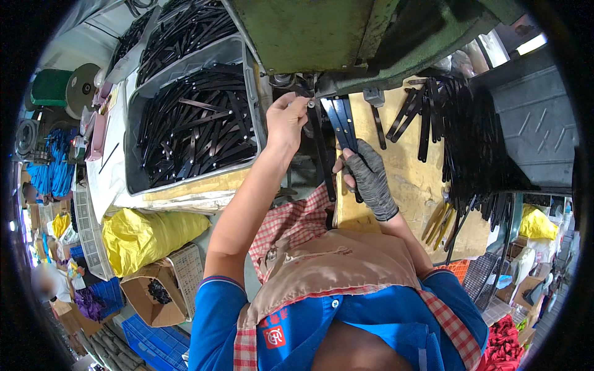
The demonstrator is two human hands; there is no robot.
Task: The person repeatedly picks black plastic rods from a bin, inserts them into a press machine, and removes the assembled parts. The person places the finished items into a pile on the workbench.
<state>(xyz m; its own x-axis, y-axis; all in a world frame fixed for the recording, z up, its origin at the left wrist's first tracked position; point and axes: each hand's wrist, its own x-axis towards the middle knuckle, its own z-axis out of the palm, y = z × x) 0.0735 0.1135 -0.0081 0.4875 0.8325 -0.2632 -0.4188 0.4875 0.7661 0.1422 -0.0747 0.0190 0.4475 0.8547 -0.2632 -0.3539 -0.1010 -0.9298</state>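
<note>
Under the green machine head, my left hand (pixel 288 123) is bare and closed in a pinch at the upper end of a long black strip (pixel 322 151). A small silver round piece shows by its fingertips; their exact grip is partly hidden. My right hand (pixel 369 176), in a grey glove with bare fingertips, closes around several flat black strips (pixel 341 120) with small metal studs. These strips fan upward from the hand toward the machine, and their lower ends show below the fingers. The right thumb lies close to the strip at my left hand.
The green machine (pixel 303 34) overhangs the work spot. At left stands a grey bin (pixel 131 145) full of black strips. More loose black strips (pixel 424 117) lie on the yellowish worktable (pixel 402 179), heaped toward a dark tray (pixel 526 117) at right. A yellow sack (pixel 151 238) stands lower left.
</note>
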